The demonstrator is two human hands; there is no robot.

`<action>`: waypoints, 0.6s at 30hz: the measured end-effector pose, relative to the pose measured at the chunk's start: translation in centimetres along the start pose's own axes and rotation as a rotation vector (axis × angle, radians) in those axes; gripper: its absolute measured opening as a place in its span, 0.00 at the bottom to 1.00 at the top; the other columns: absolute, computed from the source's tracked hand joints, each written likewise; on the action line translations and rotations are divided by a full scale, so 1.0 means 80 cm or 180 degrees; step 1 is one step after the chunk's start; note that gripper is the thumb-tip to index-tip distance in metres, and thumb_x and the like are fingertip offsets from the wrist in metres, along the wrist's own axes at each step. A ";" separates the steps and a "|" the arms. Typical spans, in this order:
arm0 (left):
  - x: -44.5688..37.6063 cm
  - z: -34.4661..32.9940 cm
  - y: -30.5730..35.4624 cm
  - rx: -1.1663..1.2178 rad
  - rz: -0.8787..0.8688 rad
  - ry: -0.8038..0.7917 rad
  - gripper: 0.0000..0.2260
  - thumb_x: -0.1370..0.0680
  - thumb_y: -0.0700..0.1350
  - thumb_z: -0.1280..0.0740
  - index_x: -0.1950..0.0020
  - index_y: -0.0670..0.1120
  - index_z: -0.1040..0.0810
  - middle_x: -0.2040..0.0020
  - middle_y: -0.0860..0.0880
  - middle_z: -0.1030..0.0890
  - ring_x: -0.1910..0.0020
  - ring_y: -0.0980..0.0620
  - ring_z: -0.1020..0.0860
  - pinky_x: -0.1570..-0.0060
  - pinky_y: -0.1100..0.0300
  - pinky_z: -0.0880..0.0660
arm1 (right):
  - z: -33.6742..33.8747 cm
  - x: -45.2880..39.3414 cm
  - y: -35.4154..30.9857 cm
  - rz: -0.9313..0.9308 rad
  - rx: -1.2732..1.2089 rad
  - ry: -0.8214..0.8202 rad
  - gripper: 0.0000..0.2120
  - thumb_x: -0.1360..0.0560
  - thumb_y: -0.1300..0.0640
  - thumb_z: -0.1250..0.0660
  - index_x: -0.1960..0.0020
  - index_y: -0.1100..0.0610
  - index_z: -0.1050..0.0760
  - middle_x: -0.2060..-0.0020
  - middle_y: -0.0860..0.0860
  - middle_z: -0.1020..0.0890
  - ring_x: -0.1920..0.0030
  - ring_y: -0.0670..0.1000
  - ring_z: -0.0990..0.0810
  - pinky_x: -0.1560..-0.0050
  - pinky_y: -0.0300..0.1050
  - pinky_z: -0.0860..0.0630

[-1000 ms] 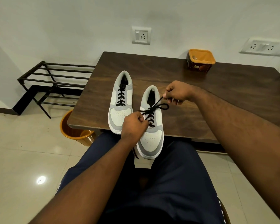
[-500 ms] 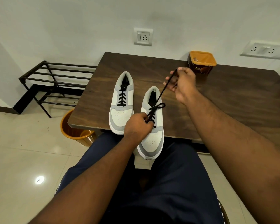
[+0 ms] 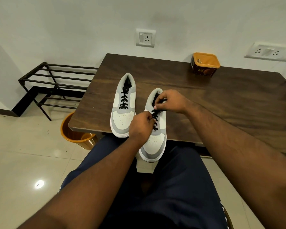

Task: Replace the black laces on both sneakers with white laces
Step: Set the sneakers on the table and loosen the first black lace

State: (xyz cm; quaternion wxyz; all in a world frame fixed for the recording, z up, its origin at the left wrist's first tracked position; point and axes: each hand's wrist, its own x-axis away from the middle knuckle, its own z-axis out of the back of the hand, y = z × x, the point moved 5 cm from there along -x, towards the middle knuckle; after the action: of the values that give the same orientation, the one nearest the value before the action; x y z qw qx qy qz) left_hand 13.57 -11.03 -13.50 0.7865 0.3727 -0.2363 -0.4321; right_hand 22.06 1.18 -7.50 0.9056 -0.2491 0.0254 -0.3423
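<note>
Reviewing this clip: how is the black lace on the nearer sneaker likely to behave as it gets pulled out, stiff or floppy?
Probably floppy: the black lace bends in soft crossings over the nearer sneaker. It looks thin and likely light, so the right hand and left hand pinch it with fingertips. The sneaker overhangs the table edge, so hard tugs might shift it.

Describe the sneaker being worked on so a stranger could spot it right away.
Start at the dark wooden table. Two grey-and-white sneakers sit at its near edge. It is the right sneaker, whose toe hangs over the edge, with both hands on its black lace; the left sneaker lies untouched.
</note>
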 end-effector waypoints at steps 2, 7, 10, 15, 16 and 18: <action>-0.001 0.006 -0.002 0.0131 -0.0032 0.0093 0.04 0.22 0.46 0.32 0.55 0.46 0.21 0.60 0.49 0.18 0.60 0.49 0.20 0.55 0.51 0.21 | 0.005 -0.001 -0.001 -0.0017 0.0549 -0.0210 0.07 0.28 0.51 0.27 0.51 0.51 0.16 0.55 0.44 0.17 0.55 0.45 0.21 0.55 0.42 0.27; -0.002 0.030 -0.013 -0.0087 0.0039 0.0161 0.04 0.23 0.42 0.33 0.58 0.45 0.22 0.65 0.52 0.21 0.60 0.49 0.22 0.59 0.59 0.28 | 0.028 -0.007 -0.007 0.0030 0.1251 -0.0243 0.04 0.24 0.55 0.31 0.51 0.51 0.18 0.53 0.48 0.18 0.55 0.48 0.23 0.57 0.43 0.32; -0.001 0.036 -0.026 -0.0229 0.0102 0.0071 0.04 0.25 0.42 0.33 0.55 0.43 0.19 0.63 0.48 0.20 0.58 0.45 0.20 0.57 0.57 0.24 | 0.033 -0.008 -0.005 0.0139 0.1365 -0.0438 0.10 0.21 0.59 0.37 0.43 0.54 0.19 0.51 0.47 0.22 0.49 0.49 0.25 0.52 0.43 0.32; -0.003 0.019 -0.001 -0.0155 -0.0217 -0.0062 0.20 0.27 0.53 0.27 0.37 0.47 0.22 0.41 0.48 0.21 0.42 0.49 0.23 0.41 0.51 0.25 | 0.013 -0.003 0.001 0.0153 0.1324 -0.0436 0.11 0.23 0.54 0.33 0.41 0.53 0.20 0.48 0.50 0.25 0.46 0.51 0.25 0.47 0.47 0.28; -0.005 0.015 0.005 -0.0106 -0.0210 -0.0068 0.18 0.27 0.53 0.27 0.39 0.48 0.21 0.42 0.48 0.20 0.44 0.49 0.22 0.42 0.50 0.24 | 0.006 -0.002 0.001 0.0177 0.1258 -0.0368 0.12 0.24 0.54 0.32 0.41 0.52 0.19 0.45 0.51 0.24 0.44 0.52 0.25 0.44 0.49 0.27; -0.011 0.005 0.010 -0.0054 -0.0212 -0.0053 0.10 0.26 0.51 0.28 0.47 0.48 0.20 0.51 0.49 0.17 0.53 0.48 0.18 0.49 0.49 0.21 | -0.006 0.000 0.001 0.0224 0.1081 -0.0236 0.11 0.24 0.56 0.31 0.43 0.50 0.18 0.44 0.50 0.21 0.43 0.51 0.24 0.43 0.51 0.26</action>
State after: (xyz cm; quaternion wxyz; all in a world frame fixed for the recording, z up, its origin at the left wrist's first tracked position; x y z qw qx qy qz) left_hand 13.23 -10.11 -12.63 0.7728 0.3700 -0.2266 -0.4631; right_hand 22.04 1.04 -7.95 0.9464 -0.1039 -0.0575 -0.3003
